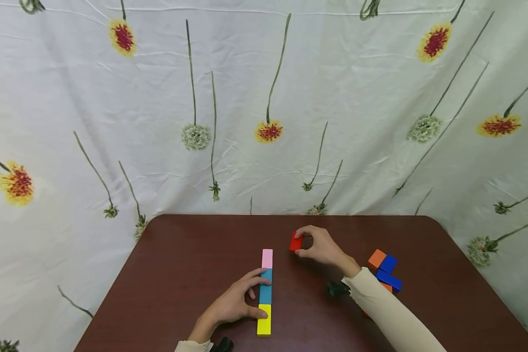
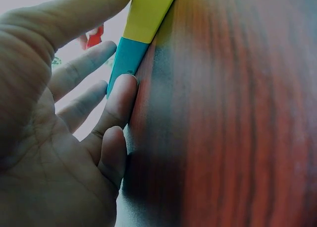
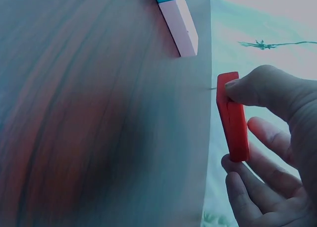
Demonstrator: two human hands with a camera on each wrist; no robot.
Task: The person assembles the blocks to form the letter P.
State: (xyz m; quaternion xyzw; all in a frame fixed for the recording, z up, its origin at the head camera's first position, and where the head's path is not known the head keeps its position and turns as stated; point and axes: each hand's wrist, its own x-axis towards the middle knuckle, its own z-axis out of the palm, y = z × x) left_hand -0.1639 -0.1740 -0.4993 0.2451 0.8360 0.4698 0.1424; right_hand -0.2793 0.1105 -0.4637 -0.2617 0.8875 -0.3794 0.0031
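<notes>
The kind of room I cannot tell, because white flower-printed cloth (image 1: 237,58) fills all the background behind the brown table (image 1: 193,254).

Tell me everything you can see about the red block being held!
The red block is plain, bright red and oblong, with flat faces and straight edges. It looks solid, maybe painted wood. The right hand pinches it near both ends, holding it above the table, right of the pink block and apart from it. Only the hand touches it.

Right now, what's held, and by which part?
The right hand pinches the red block near its opposite ends; the left hand touches the block row.
</notes>
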